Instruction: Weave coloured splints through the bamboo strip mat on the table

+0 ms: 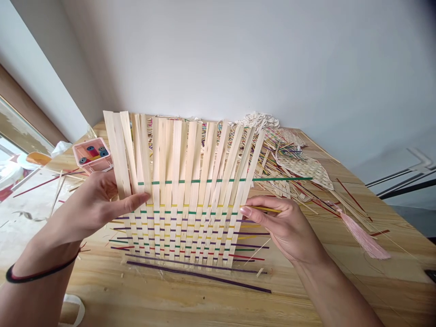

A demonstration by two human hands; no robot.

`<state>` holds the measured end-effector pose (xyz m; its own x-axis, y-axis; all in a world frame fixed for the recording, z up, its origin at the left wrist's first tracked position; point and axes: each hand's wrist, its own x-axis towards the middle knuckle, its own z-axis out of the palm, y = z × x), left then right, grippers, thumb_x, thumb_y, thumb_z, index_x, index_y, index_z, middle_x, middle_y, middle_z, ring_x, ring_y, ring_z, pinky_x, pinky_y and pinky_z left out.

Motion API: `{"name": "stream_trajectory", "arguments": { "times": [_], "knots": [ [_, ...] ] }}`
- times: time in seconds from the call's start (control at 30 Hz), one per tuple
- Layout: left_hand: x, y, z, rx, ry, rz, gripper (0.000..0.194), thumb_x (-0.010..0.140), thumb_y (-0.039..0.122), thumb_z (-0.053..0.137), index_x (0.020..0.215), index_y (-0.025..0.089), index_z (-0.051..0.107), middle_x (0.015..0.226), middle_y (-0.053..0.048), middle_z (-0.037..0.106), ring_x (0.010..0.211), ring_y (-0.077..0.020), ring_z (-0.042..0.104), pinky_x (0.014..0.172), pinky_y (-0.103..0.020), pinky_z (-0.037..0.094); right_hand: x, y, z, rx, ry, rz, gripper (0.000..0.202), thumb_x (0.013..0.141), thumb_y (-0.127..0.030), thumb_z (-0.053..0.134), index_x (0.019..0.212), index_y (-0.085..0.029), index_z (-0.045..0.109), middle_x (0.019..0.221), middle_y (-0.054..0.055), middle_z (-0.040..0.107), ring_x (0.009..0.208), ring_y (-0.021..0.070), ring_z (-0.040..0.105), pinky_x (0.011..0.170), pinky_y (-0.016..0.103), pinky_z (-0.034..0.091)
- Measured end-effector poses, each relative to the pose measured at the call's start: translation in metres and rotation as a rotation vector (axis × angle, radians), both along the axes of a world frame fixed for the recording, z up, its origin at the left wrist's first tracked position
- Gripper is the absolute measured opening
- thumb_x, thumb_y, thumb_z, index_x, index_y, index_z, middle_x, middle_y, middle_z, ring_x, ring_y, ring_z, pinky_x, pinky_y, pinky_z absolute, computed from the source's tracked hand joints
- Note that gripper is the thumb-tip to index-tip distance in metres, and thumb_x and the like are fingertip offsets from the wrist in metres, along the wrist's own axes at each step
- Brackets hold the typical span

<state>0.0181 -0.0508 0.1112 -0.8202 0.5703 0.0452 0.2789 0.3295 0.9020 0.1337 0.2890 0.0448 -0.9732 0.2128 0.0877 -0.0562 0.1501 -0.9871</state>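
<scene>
A partly woven mat (190,231) of pale upright bamboo strips stands tilted up from the table, crossed by thin purple, yellow, green and red strips. My left hand (102,200) pinches its left edge, thumb in front and fingers behind. At the right edge, my right hand (275,222) pinches the end of a yellow strip (269,209), thumb and forefinger closed. Higher up, a green strip (282,178) runs loosely through the uprights and sticks out to the right. Two purple strips lie along the bottom, the nearer purple strip (204,274) on the table.
A pink box (91,154) with thread spools stands at the left. Behind the mat lie piled coloured strips (272,159) and a woven piece (309,170). A pink tassel (364,236) lies at the right on the wooden table (163,304). A wall rises behind.
</scene>
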Motion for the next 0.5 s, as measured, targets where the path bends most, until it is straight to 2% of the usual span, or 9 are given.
{"name": "stream_trajectory", "arguments": {
  "times": [0.1,0.17,0.3,0.5],
  "knots": [
    [-0.0005,0.0024,-0.0023,0.074,0.014,0.039,0.020,0.088,0.038,0.080,0.081,0.019,0.079,0.075,0.000,0.071,0.069,-0.0151,0.061,0.059,-0.024,0.050,-0.0005,-0.0004,0.0006,0.005,0.002,-0.003,0.027,0.075,-0.050,0.093,0.082,-0.025,0.087,0.085,0.006,0.082,0.080,0.0224,0.077,0.072,0.030,0.065],
    [-0.0008,0.0042,-0.0033,0.114,0.024,0.043,0.016,0.085,0.036,0.082,0.086,0.020,0.082,0.083,-0.002,0.077,0.079,-0.0188,0.067,0.067,-0.027,0.056,-0.0008,-0.0006,0.0007,0.008,0.001,-0.005,0.027,0.075,-0.050,0.093,0.082,-0.025,0.087,0.085,0.006,0.081,0.080,0.0223,0.076,0.072,0.030,0.065],
    [-0.0016,0.0054,-0.0038,0.116,0.055,0.044,0.015,0.084,0.033,0.083,0.082,0.018,0.083,0.082,-0.003,0.078,0.078,-0.0183,0.067,0.065,-0.026,0.056,-0.0005,0.0000,0.0000,0.008,-0.008,0.002,0.028,0.076,-0.051,0.092,0.082,-0.025,0.086,0.085,0.006,0.081,0.081,0.0216,0.076,0.074,0.029,0.064],
    [-0.0032,0.0041,-0.0046,0.125,0.016,0.052,0.013,0.081,0.030,0.085,0.088,0.019,0.083,0.083,-0.001,0.080,0.079,-0.0185,0.071,0.067,-0.026,0.057,-0.0001,-0.0004,0.0001,-0.011,-0.003,0.010,0.024,0.076,-0.048,0.092,0.082,-0.026,0.087,0.084,0.005,0.081,0.080,0.0198,0.076,0.072,0.026,0.064]
  ]
}}
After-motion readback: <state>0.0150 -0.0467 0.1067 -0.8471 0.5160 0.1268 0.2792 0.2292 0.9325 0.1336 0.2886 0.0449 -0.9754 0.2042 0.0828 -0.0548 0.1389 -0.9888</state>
